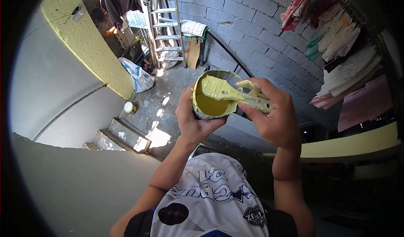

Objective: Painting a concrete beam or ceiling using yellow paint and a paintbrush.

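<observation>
In the head view, my left hand (192,121) is wrapped round a small container (206,112) of yellow paint, which I hold up in front of my body. A paint-coated brush (224,93) lies across the container's opening, its broad head over the paint at the upper left and its handle pointing right. My right hand (270,117) grips that handle at the container's right side, its thumb beneath the handle and its fingertips smeared with yellow. The brush's bristles are covered in pale yellow paint, so their edges are hard to tell.
An aluminium ladder (167,24) stands at the back beside a grey block wall (240,13). A white sack (136,77), a paint can (130,107) and concrete steps (118,138) are lower left. Hanging clothes (336,43) fill the right; a yellow wall (71,43) borders the left.
</observation>
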A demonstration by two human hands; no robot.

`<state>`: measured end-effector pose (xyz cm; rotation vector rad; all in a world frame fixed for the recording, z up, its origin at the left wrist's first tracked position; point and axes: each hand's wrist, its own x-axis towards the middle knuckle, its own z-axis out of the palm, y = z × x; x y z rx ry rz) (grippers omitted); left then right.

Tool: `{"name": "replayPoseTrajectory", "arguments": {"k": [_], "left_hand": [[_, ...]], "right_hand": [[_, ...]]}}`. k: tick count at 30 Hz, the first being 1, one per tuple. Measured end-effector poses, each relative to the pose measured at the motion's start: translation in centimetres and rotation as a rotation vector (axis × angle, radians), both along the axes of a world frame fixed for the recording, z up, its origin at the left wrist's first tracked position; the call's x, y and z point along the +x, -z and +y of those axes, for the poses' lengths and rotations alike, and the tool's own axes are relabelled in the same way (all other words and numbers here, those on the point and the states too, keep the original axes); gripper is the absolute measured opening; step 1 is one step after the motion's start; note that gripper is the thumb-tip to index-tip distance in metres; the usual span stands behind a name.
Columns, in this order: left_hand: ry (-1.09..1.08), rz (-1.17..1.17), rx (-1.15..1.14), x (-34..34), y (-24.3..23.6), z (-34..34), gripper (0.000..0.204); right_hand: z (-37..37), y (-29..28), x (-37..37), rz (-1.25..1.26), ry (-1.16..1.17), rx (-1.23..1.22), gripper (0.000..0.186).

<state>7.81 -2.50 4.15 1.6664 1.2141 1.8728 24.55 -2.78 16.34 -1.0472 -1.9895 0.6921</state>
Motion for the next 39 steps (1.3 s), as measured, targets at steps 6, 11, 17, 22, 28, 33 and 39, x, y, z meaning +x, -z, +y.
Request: {"name": "replayPoseTrajectory", "arguments": {"k": [6, 11, 17, 22, 28, 33, 39], "left_hand": [[-0.036, 0.014, 0.032, -0.9, 0.9, 0.9, 0.076], [0.027, -0.115, -0.003, -1.3, 1.1, 1.3, 0.077], [0.041, -0.114, -0.075, -1.5, 2.7, 1.3, 0.074], [0.032, -0.185, -0.114, -2.0, 2.3, 0.9, 0.068], [0.005, -0.159, -0.029, -2.6, 1.6, 1.9, 0.07], [-0.01, -0.144, -0.049, -3.4, 1.2, 3.3, 0.071], [-0.013, -0.251, -0.036, -4.6, 0.4, 3.1, 0.071]], "right_hand": [[0.0, 0.1, 1.0, -0.202, -0.016, 0.027, 0.022], [-0.5, 0.1, 1.4, -0.097, 0.015, 0.005, 0.021], [-0.3, 2.4, 1.9, -0.026, 0.034, 0.047, 0.023], [0.5, 5.7, 1.8, 0.098, -0.043, -0.067, 0.017], [2.0, 6.4, 1.1, 0.179, -0.148, -0.193, 0.015], [4.2, 6.8, 0.9, 0.364, -0.109, -0.194, 0.017], [10.3, 1.3, 0.5, 0.611, 0.194, 0.531, 0.024]]}}
